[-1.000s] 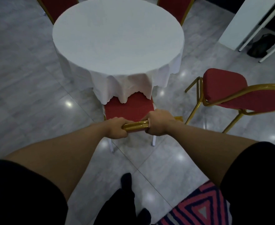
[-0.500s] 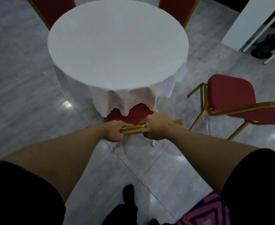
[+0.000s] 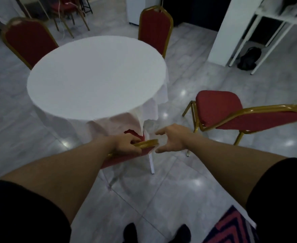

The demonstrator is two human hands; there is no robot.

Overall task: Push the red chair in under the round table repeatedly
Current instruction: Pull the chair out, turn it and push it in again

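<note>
The round table [image 3: 95, 76] wears a white cloth that hangs down its near side. The red chair [image 3: 146, 143] with a gold frame stands pushed under it; the cloth covers nearly all of its seat, and only a sliver of red and the gold top rail show. My left hand [image 3: 126, 143] grips that top rail. Just to the right of the rail, my right hand [image 3: 173, 140] is off it, fingers spread and curved, holding nothing.
Another red chair [image 3: 217, 109] stands pulled out to the right. Two more red chairs, one at the far left [image 3: 28, 41] and one at the far right [image 3: 154, 27], sit behind the table. A white pillar [image 3: 226, 30] and a black bag [image 3: 248, 58] are at the back right. A patterned rug [image 3: 232, 227] lies near my feet.
The chair has slid further under the table, so the cloth now hides its seat. My right hand has let go of the top rail and opened; the left still holds it.
</note>
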